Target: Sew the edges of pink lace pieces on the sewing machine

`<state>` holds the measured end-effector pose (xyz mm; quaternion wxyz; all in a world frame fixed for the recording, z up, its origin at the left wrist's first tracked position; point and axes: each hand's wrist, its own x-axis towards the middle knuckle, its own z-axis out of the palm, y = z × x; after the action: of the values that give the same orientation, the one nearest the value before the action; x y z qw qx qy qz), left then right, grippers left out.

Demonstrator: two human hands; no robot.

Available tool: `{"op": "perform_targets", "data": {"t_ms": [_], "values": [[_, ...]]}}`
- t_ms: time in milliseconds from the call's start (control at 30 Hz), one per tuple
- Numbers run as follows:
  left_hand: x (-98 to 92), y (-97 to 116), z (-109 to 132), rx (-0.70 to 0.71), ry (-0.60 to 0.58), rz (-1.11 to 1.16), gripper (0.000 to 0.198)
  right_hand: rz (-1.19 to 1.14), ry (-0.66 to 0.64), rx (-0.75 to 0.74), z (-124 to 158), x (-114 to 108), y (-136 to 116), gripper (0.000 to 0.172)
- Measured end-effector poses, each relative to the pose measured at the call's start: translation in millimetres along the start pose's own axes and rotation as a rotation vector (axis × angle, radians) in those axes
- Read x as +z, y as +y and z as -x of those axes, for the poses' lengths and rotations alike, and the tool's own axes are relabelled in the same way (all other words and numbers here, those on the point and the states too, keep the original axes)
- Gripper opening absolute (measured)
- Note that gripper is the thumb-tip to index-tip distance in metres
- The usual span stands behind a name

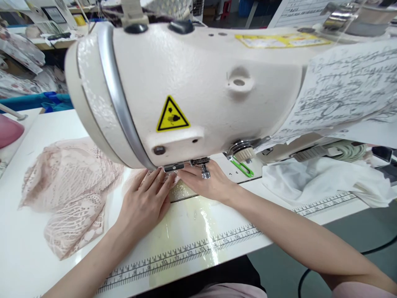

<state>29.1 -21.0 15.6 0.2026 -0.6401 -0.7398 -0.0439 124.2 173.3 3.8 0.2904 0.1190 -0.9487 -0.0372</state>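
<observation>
While left hand [145,203], right hand [205,185] press: one lace piece [71,186].

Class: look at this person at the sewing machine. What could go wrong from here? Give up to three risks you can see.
1. The left hand and right hand lie flat right by the presser foot; fingers could be caught, as the warning sticker suggests.
2. The lace bunched at the left may drag and pull the stitching crooked.
</observation>
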Motion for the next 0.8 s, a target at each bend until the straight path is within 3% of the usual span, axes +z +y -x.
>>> {"op": "perform_targets", "data": {"t_ms": [167, 333, 800], "values": [[0.6, -2, 2, 0.04, 0.034, 0.027, 0.035, 0.0, 0.003, 0.001, 1, 9, 1, 0.025], [-0.6, -5, 3, 0.093, 0.059, 0.088, 0.025, 0.037, 0.03, -0.007, 2, -3, -6, 0.026], [-2.5, -9, 3, -0.034, 0.023, 0.098, 0.023, 0.053, 0.11, -0.037, -3, -6, -18, 0.025]]}}
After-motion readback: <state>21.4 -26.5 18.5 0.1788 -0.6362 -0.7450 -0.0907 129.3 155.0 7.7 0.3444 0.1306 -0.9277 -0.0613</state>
